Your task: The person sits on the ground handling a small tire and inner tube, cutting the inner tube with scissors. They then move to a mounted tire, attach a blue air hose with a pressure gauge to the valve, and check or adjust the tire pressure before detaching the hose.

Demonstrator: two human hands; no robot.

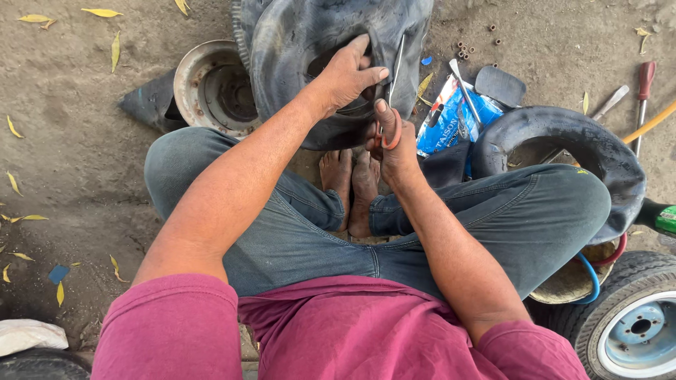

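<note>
Sitting cross-legged on dirt ground (77,162), person works black inner tube (296,49) at 12 o'clock. Left hand (345,74) clamped on tube's folded edge, fingers curled tight. Right hand (391,144) closed through orange-handled scissors (394,91), blades up against rubber beside left fingertips — slip could nick them. Second tube (563,141) at 3 o'clock, rusty rim (211,88) at 11 — bare feet (350,186) directly below blades, risk if scissors drop.

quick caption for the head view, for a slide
Seated cross-legged on dirt, left hand grips a black inner tube while right hand works orange-handled scissors.
</note>
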